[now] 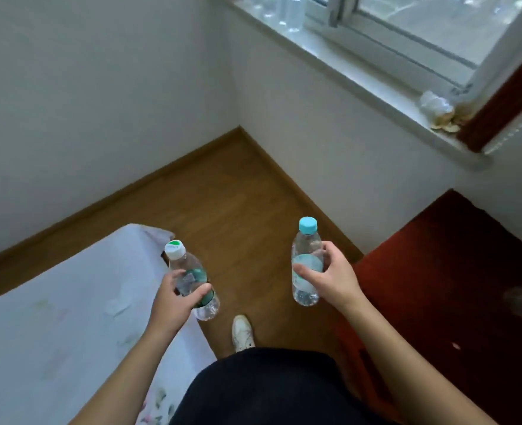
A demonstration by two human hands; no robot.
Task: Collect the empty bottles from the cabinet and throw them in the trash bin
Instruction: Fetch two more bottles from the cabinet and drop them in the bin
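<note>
1. Presently, head view, hands. The left hand [173, 297] is wrapped round the middle of a clear green-labelled bottle [193, 285]; the right hand [330, 279] is wrapped round the middle of a clear pale-blue-labelled bottle [306, 265]. Both bottles appear empty and are carried above the wooden floor [238, 191], well apart from each other.

2. Head view, long axes. The right-hand bottle stands nearly upright in the picture, its light-blue cap [307, 225] toward 12 o'clock. The left-hand bottle is tilted, its white cap [175, 250] toward 11 o'clock and its base toward 5 o'clock.

3. Head view, surroundings. A pale floral-printed bed [54, 317] lies at 8 o'clock of the hands; a dark red cabinet top [437, 271] lies at 3 o'clock, just beside the right forearm. Further clear bottles [293, 10] stand on the windowsill [361, 75] at 1 o'clock, far from both hands. A white shoe [242, 332] shows at 6 o'clock.

4. Head view, governing relation. No trash bin is visible, so its bearing from the hands cannot be told. Judged from this, the collecting step is done for these two bottles and the carry is in hand; neither hand is evidently nearer the bin. The corner ahead is closed by walls, so the coming move probably calls for turning away from it.
</note>
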